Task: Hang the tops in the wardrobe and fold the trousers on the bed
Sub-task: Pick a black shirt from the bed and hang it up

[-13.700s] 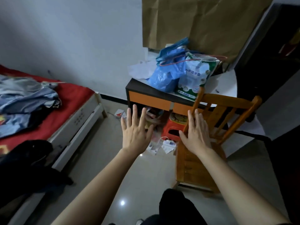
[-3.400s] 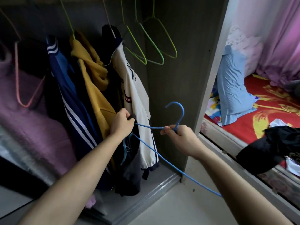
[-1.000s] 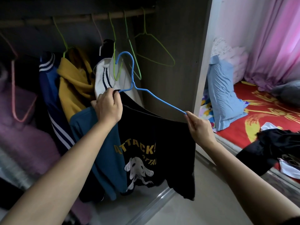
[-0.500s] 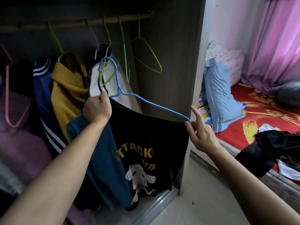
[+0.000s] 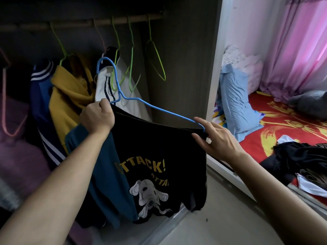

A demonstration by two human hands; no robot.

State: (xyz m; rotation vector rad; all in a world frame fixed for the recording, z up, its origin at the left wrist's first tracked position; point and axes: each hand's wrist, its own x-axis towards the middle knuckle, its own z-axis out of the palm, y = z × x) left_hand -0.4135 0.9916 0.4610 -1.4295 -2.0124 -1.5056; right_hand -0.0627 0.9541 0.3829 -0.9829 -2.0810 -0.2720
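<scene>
Below the wardrobe rail (image 5: pixel 123 21), your left hand (image 5: pixel 96 119) grips the blue hanger (image 5: pixel 155 110) at its neck, along with the black T-shirt (image 5: pixel 159 147) draped on it. Your right hand (image 5: pixel 217 137), fingers nearly straight, touches the hanger's far end. The hook sits short of the rail, beside green hangers (image 5: pixel 157 59). Dark clothes (image 5: pixel 300 156) lie on the bed (image 5: pixel 283 124), right of the rail.

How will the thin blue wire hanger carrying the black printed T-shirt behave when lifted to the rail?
Probably light: the left hand holds the thin blue wire hanger up by its neck. The black printed T-shirt hangs limp, so it may sway or slip.
</scene>
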